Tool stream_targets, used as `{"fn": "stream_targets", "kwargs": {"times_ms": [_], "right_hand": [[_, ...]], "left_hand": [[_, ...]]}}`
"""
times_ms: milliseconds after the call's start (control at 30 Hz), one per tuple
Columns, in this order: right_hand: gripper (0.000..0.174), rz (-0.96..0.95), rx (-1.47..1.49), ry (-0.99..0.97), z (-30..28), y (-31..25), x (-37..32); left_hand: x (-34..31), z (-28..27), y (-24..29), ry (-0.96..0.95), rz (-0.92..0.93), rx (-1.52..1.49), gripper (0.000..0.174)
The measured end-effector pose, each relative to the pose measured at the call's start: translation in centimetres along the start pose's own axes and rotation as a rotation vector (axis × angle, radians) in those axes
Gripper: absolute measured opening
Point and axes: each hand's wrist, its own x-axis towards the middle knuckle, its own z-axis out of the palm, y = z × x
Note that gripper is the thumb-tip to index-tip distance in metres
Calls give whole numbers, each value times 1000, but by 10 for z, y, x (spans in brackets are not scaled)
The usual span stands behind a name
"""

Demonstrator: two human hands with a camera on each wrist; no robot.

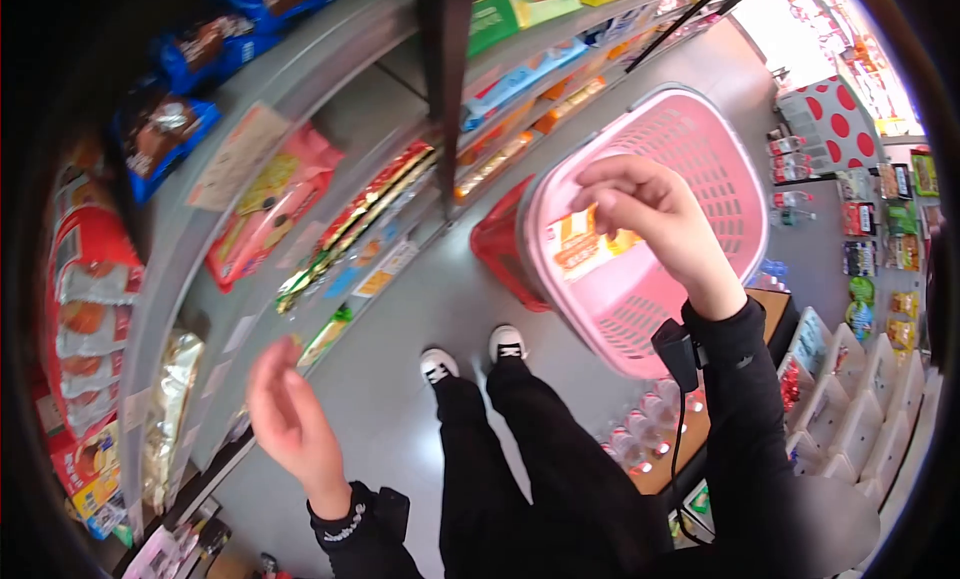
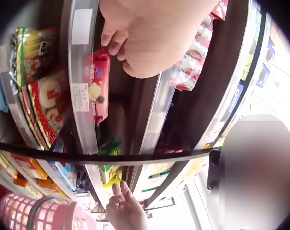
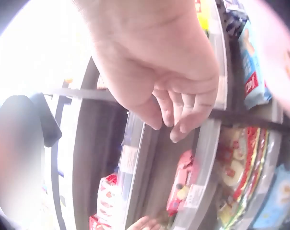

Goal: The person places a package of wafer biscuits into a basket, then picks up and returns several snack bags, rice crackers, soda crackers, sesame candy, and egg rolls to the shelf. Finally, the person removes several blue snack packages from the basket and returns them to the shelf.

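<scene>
My right hand [image 1: 655,219] hovers over a pink plastic basket [image 1: 740,169], its fingers loosely bent and nothing between them. Inside the basket lies an orange-and-white packet [image 1: 572,247], partly hidden behind that hand. The right wrist view also shows the right hand [image 3: 164,81] with bare, relaxed fingers. My left hand [image 1: 293,424] is held beside the shelf on the left, empty and loosely curled. In the left wrist view the left hand [image 2: 154,38] overlaps the end of a pink-red snack packet [image 2: 100,88] on a shelf.
A red basket [image 1: 500,249] stands beneath the pink one. Curved shelves on the left carry blue snack bags [image 1: 160,134] and a gold packet [image 1: 178,409]. Clear bottles [image 1: 640,429] line the right side, near white divided bins [image 1: 850,399]. Grey floor [image 1: 385,459] surrounds the feet.
</scene>
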Motion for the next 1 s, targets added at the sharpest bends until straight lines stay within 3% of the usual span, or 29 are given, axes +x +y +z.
{"fn": "stream_targets", "kwargs": {"times_ms": [67,167,233,267,333,367,433,467,533,600,667,733,1000], "right_hand": [[20,58,-38,155,-44,25,-4],[22,265,-256,310,-88,66,1],[25,263,-542,169,-114,116,7],[37,305,-686,99,-125,150,10],[44,432,-1053,-35,-128,183,17],[44,435,-1041,-43,-132,195,22],[49,738,-996,271,-142,218,32],[50,740,-988,382,-151,233,31],[39,625,-942,447,-167,261,20],[41,622,-905,441,-178,282,14],[43,614,-871,444,-190,289,11],[44,779,-776,255,-200,284,13],[22,575,-604,116,-198,191,6]], "left_hand": [[-16,14,0,-237,-49,18,22],[-37,53,4,-355,-108,-45,18],[-50,76,6,-423,-147,-113,16],[-55,86,6,-488,-131,-116,17],[-62,102,8,-592,-97,-103,20],[-65,107,9,-618,-125,-105,20],[-68,112,10,-658,-184,-113,19],[-70,113,7,-657,-192,-96,19],[-74,112,0,-702,-292,-105,20],[-79,109,-9,-696,-307,-74,20],[-81,106,-17,-696,-360,-49,19],[-83,104,-22,-687,-369,-9,19],[-90,113,-23,-623,-428,-55,19]]}}
